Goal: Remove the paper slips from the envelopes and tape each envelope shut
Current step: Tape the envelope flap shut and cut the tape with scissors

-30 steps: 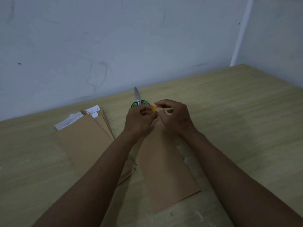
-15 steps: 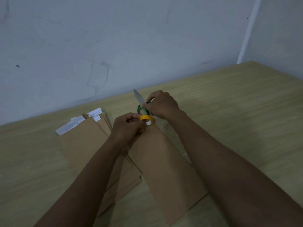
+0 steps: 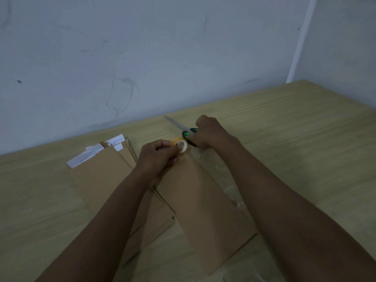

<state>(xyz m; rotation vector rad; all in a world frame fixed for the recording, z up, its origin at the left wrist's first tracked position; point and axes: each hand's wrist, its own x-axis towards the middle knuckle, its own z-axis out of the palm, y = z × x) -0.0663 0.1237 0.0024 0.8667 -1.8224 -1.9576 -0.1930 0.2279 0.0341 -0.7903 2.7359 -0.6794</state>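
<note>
Brown and flat on the wooden table (image 3: 295,127), the envelope (image 3: 205,208) runs lengthwise away from the person, its far end right under the tape roll (image 3: 180,145) pinched in the left hand (image 3: 160,157). Just beyond, the right hand (image 3: 209,133) curls around the green-handled scissors (image 3: 184,130), blades pointing away to the left, so it looks nearer for the cut; slip-filled envelopes (image 3: 105,165) wait at left.

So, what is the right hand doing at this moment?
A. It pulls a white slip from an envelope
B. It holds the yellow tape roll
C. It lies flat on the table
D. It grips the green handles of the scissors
D: the right hand curls around the green handles of the scissors, while the left hand holds the yellow tape roll.
</note>
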